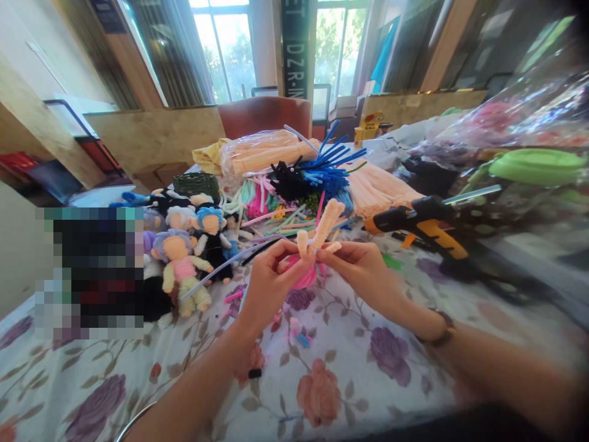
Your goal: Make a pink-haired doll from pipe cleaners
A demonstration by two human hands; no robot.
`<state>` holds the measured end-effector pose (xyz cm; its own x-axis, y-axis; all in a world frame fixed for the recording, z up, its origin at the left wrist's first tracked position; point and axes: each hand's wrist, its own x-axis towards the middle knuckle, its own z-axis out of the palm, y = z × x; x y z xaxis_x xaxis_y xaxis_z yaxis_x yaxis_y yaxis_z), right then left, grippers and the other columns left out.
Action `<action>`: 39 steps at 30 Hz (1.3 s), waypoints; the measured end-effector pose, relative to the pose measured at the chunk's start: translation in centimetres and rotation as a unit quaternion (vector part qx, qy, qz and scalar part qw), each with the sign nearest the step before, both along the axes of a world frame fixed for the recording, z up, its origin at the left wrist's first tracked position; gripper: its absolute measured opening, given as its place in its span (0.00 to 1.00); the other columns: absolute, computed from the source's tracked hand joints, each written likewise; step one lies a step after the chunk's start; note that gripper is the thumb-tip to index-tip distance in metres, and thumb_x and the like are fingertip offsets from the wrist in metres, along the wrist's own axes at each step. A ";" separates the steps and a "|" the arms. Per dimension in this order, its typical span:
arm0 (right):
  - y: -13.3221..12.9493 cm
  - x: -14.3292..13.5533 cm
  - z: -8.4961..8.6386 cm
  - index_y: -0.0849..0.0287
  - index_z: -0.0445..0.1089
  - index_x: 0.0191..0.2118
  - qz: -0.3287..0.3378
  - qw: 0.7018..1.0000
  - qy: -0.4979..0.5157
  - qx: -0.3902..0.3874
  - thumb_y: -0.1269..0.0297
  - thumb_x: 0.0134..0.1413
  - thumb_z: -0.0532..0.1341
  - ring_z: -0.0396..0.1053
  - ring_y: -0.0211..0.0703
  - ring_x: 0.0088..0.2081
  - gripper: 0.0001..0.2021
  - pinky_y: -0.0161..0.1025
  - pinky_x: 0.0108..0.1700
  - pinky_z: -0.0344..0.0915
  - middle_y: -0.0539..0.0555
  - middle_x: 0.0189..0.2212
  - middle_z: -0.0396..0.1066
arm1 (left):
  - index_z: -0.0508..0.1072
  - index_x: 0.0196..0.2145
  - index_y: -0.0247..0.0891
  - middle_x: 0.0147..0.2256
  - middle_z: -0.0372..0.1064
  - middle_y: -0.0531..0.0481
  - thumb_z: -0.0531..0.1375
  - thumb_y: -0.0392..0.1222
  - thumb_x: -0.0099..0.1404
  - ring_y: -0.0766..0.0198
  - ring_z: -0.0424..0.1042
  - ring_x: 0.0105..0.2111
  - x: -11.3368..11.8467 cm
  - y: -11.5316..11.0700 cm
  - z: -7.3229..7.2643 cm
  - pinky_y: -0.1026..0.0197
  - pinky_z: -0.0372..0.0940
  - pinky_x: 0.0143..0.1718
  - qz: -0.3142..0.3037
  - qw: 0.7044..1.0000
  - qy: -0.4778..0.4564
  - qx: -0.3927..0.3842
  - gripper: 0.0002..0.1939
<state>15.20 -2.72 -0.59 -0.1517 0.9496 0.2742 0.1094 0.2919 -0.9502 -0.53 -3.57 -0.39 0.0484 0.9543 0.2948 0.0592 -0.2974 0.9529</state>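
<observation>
Above the middle of the flowered cloth, both hands meet on a small doll body of fuzzy pipe cleaners (328, 226), peach on top with bright pink below. My left hand (271, 279) pinches its left side, the pink part showing beneath the fingers. From the other side my right hand (363, 270) pinches a short peach stub between thumb and forefinger. A long peach piece points up between the hands. A lilac pipe cleaner (234, 256) slants out past my left hand. Finished dolls (177, 261) with yarn-like hair stand in a group to the left.
A black and orange glue gun (418, 221) rests right of my hands. Behind them lie blue pipe cleaners (334, 166), a wrapped peach bundle (262, 153) and a loose peach bundle (380, 187). A green lid (536, 167) and plastic bags are at right. Small scraps (301, 337) lie in front.
</observation>
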 end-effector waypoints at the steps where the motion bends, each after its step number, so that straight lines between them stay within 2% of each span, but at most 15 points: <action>1: 0.0 -0.1 0.0 0.61 0.73 0.24 -0.001 1.000 0.003 0.001 0.47 0.46 0.64 0.50 0.31 0.21 0.19 0.32 0.22 0.50 0.47 0.18 0.60 | 0.72 0.26 0.35 0.22 0.62 0.57 0.64 0.44 0.54 0.75 0.51 0.19 0.1 0.0 0.0 0.69 0.49 0.20 0.002 1.000 -0.001 -0.003 0.09; 4: -0.1 -0.2 -0.1 0.61 0.73 0.25 -0.010 1.000 0.003 0.001 0.48 0.46 0.64 0.54 0.32 0.22 0.18 0.32 0.23 0.53 0.48 0.20 0.64 | 0.72 0.26 0.35 0.20 0.58 0.58 0.65 0.45 0.54 0.76 0.47 0.18 0.2 0.0 -0.1 0.69 0.45 0.18 0.011 1.000 -0.008 -0.007 0.10; 8: -0.1 -0.2 -0.5 0.61 0.72 0.23 -0.017 1.000 -0.007 0.008 0.50 0.48 0.63 0.54 0.33 0.23 0.17 0.33 0.24 0.52 0.49 0.20 0.63 | 0.72 0.26 0.36 0.18 0.55 0.59 0.65 0.46 0.55 0.76 0.45 0.18 0.2 -0.1 -0.1 0.68 0.43 0.18 0.015 1.000 -0.011 -0.009 0.11; 14: 0.1 -0.1 -0.7 0.60 0.72 0.25 -0.008 1.000 -0.014 0.025 0.50 0.50 0.62 0.57 0.34 0.24 0.16 0.33 0.27 0.56 0.49 0.22 0.65 | 0.73 0.25 0.36 0.19 0.59 0.58 0.65 0.48 0.55 0.75 0.46 0.18 0.2 -0.1 -0.1 0.66 0.41 0.18 0.006 1.000 -0.024 -0.014 0.12; 17: 0.1 -0.1 -0.6 0.60 0.72 0.25 0.001 1.000 -0.008 0.029 0.50 0.51 0.61 0.58 0.33 0.24 0.17 0.32 0.27 0.57 0.49 0.23 0.66 | 0.74 0.28 0.36 0.22 0.63 0.56 0.65 0.49 0.55 0.74 0.50 0.19 0.1 0.2 -0.4 0.66 0.44 0.19 0.006 0.999 -0.031 -0.022 0.12; 23: -0.1 0.0 -0.5 0.60 0.70 0.24 0.010 0.999 0.010 0.037 0.53 0.51 0.62 0.54 0.30 0.21 0.15 0.31 0.23 0.53 0.47 0.20 0.64 | 0.75 0.29 0.37 0.26 0.67 0.53 0.63 0.48 0.57 0.71 0.60 0.25 -0.1 0.4 -0.8 0.68 0.51 0.23 -0.016 0.997 -0.065 -0.034 0.10; 32: 0.0 0.0 -0.5 0.59 0.72 0.23 0.008 0.999 0.014 0.040 0.52 0.49 0.63 0.63 0.35 0.25 0.15 0.33 0.27 0.59 0.50 0.26 0.72 | 0.75 0.30 0.37 0.26 0.68 0.54 0.63 0.49 0.57 0.71 0.61 0.25 0.1 0.1 -0.7 0.68 0.54 0.25 -0.016 0.996 -0.074 -0.047 0.11; 39: 0.0 -0.1 -0.5 0.59 0.73 0.23 0.004 0.999 0.020 0.036 0.54 0.48 0.64 0.65 0.35 0.26 0.14 0.34 0.28 0.61 0.51 0.27 0.74 | 0.75 0.33 0.37 0.26 0.68 0.54 0.63 0.50 0.57 0.72 0.61 0.23 0.1 0.4 -1.0 0.68 0.54 0.24 -0.020 0.996 -0.073 -0.049 0.13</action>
